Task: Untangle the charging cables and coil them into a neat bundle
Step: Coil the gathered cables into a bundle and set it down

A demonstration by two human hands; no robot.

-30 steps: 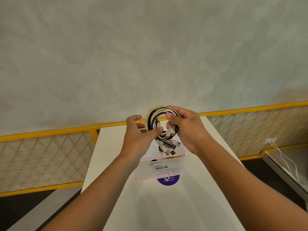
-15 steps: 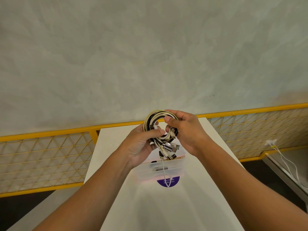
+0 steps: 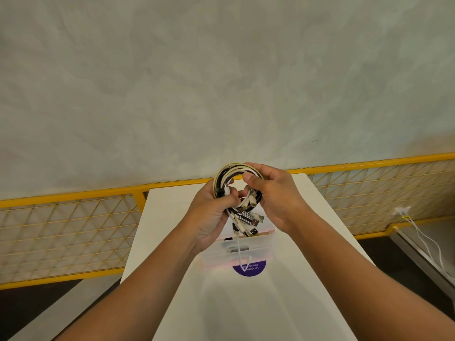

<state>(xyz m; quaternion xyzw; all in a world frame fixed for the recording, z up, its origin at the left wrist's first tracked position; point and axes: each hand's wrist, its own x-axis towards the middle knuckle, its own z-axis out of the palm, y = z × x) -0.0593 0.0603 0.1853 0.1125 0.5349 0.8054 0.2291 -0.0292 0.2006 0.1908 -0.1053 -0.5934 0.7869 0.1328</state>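
Observation:
A round coil of black, white and cream charging cables [image 3: 227,174] is held upright above the white table [image 3: 307,279]. My left hand [image 3: 211,217] grips the coil's left and lower side, thumb across the strands. My right hand [image 3: 275,195] pinches the coil's upper right side between thumb and fingers. Several plug ends [image 3: 248,220] stick out below the coil between the two hands. One thin white cable end [image 3: 239,254] hangs down from the bundle in front of a clear plastic box [image 3: 261,247].
The clear box stands on the table's middle, with a purple round sticker [image 3: 256,269] just in front of it. A yellow mesh railing [image 3: 73,230] runs behind the table. At the right, white cables [image 3: 423,239] trail from a plug by a grey ledge.
My left hand has closed further round the coil's lower left side and the hands have drawn together. The coil has stayed at about the same height.

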